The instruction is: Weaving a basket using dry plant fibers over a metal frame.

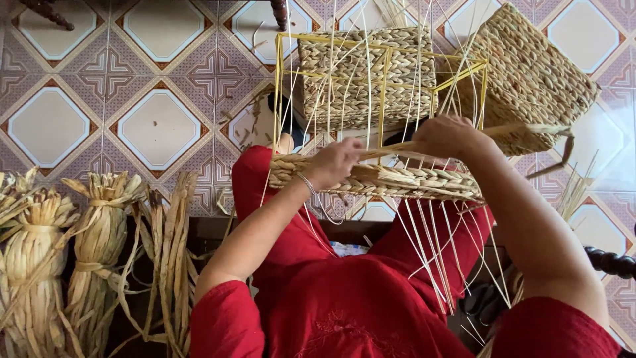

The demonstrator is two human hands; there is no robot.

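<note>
One head-worn camera, looking steeply down over the person's own lap.

The single view sits close above the red-clad knees and faces forward and down, so the left hand [336, 161] and right hand [449, 136] fall near the middle of the picture, on the yellow wire frame with woven straw sides [377, 179]. The patterned tiled floor [159, 86] fills the top, bundles of dried straw [73, 252] the lower left edge. No second view shares the scene.

Yellow wire frame [381, 73] at twelve o'clock; tan braided woven band [377, 179] at centre; red clothing [344, 292] at six o'clock; straw-coloured bundles [66, 252] at eight o'clock; floor [159, 99] tiled in pink-and-white geometric pattern.
</note>
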